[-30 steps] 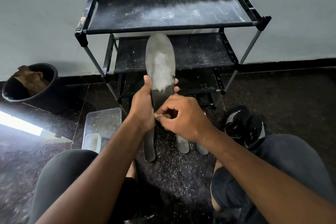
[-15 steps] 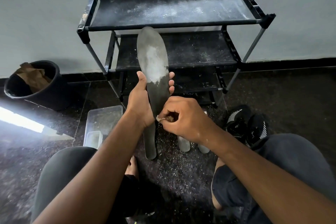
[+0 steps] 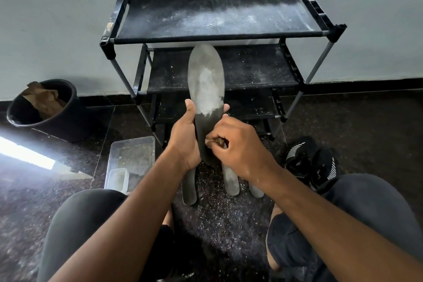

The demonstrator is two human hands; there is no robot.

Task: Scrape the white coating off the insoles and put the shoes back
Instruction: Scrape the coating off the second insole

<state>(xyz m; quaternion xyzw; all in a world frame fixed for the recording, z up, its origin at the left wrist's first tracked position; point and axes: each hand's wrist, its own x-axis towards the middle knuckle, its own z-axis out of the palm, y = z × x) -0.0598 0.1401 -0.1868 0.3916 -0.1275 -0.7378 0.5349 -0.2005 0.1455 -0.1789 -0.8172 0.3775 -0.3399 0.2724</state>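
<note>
The left hand (image 3: 185, 142) is gripping a long grey foam insole (image 3: 206, 89) upright, toe toward 12 o'clock, while the right hand (image 3: 238, 142) is pinching a small brown scraper (image 3: 216, 143) against its heel; black sneakers (image 3: 311, 162) are sitting at 3 o'clock.

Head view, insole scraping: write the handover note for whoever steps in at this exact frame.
Left hand grips the held insole upright by its lower half. Right hand pinches a small brownish scraper against its heel end.
Done: heel half is scraped dark.
Left: a white patch across the middle. Three more insoles lie on the floor, mostly hidden behind the arms, so their state is unclear. The black shoes sit on the floor to the right, not yet on the rack.
</note>
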